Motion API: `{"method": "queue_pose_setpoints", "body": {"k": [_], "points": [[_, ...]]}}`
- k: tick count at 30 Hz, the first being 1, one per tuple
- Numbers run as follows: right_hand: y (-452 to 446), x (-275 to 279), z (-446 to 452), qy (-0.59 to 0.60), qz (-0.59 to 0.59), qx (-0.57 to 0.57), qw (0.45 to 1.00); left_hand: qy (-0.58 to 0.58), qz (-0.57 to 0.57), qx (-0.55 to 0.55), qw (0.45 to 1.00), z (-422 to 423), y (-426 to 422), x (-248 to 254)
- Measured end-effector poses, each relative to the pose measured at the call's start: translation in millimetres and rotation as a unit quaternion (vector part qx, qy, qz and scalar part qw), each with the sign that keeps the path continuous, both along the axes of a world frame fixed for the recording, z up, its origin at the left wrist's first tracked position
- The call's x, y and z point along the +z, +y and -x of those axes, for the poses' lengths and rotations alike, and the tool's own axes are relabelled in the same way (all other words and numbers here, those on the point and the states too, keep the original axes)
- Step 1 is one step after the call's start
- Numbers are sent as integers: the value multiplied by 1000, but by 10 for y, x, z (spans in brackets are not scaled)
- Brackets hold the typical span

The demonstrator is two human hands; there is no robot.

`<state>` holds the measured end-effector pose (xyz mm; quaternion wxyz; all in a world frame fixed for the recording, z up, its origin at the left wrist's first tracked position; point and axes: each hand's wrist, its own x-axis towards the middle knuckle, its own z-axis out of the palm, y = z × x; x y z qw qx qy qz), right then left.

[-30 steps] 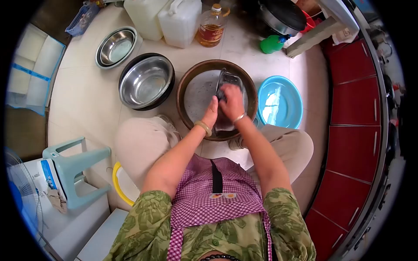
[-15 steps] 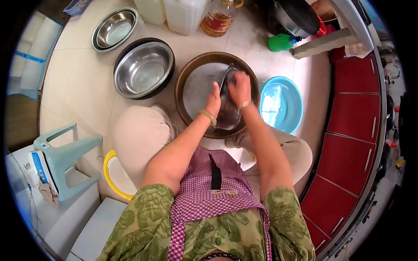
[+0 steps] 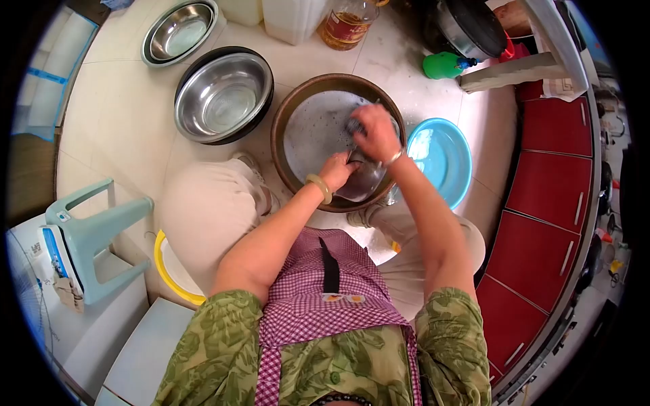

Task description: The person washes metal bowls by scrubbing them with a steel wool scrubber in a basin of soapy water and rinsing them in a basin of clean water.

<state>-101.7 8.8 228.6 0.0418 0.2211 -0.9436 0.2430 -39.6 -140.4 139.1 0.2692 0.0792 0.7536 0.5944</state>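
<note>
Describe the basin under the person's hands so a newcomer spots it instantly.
Start from the pale tiled floor. Between a shiny steel bowl on the left and a light-blue basin on the right sits a big round basin, with the left hand and right hand over it. Its brown rim and greyish, speckled inside set it apart from both neighbours.

On the pale tiled floor, an oil bottle with a red label stands on the far side, just right of two whitish jugs. Farther right, a green bottle is near a dark pot. Red cabinets with silvery handles line the right side. At the near left are a pale blue-green stool and, to its right, a yellow-rimmed bucket, partly hidden.
</note>
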Motion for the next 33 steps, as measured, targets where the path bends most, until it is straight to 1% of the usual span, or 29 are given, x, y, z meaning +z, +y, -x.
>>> {"method": "queue_pose_setpoints", "body": {"k": [1, 2, 3, 5, 6, 7, 9, 10, 11, 13, 14, 15, 17, 18, 19, 20, 21, 23, 24, 25, 26, 29, 31, 32, 33], "points": [[98, -56, 174, 7, -10, -46, 999, -10, -19, 12, 1000, 11, -23, 49], [239, -123, 313, -9, -2, -67, 998, -22, -38, 26, 999, 4, -54, 140], [210, -108, 261, -4, 20, -31, 999, -35, -58, 41, 997, -6, -74, 194], [127, 12, 79, 8, 62, 46, 997, -38, -64, 62, 995, 3, -49, 135], [6, 112, -45, -33, 53, 122, 991, -46, -67, 73, 994, -33, -34, 83], [-89, 172, -179, -86, 35, 136, 986, -61, -74, 79, 992, -49, -27, 45], [-44, 97, -142, -30, 5, 98, 995, -84, -87, 76, 990, -38, 2, -21], [25, 22, -27, -32, 28, 42, 998, -51, -102, 73, 991, 16, -12, -60], [105, -95, 109, -33, 51, -13, 998, -52, -67, 66, 994, 52, -52, -89], [253, -325, 360, -39, 127, -120, 984, -52, 10, 61, 997, 95, -242, 173], [354, -436, 448, -92, 143, -151, 974, -66, -19, 70, 995, 82, -263, 99], [352, -386, 485, -147, 155, -182, 960, -57, -5, 67, 996, 98, -295, 47], [245, -403, 345, -86, 155, -176, 968, -41, 19, 62, 997, 133, -295, -81], [117, -279, 235, -70, 150, -142, 976, -9, -6, 77, 997, 185, -250, -74], [8, -168, 141, -52, 130, -82, 987, 24, -29, 92, 995, 251, -214, -42], [-83, -90, 84, -52, 120, -61, 990, 54, -50, 104, 992, 284, -207, -8], [-119, -57, 18, -53, 111, -43, 992, 58, 4, 89, 994, 277, -224, 37], [175, -419, 99, 53, 136, -168, 975, 74, 106, 56, 990, 300, -243, 158], [399, -554, 182, 40, 170, -285, 943, 68, 103, 50, 991, 335, -234, 202], [678, -736, 230, -1, 97, -390, 916, 61, 102, 45, 992, 328, -258, 239], [936, -892, 238, -57, 50, -417, 906, 47, 102, 38, 993, 289, -284, 272], [666, -828, -42, 7, 139, -459, 877, 35, 85, 20, 996, 308, -265, 438], [319, -473, -235, 59, 177, -412, 892, 98, 113, 9, 989, 373, -224, 564], [105, -281, -348, 53, 189, -400, 895, 131, 129, 0, 983, 409, -214, 589], [-148, -216, -552, 91, 112, -298, 943, 118, 149, 18, 982, 415, -230, 544]]}}
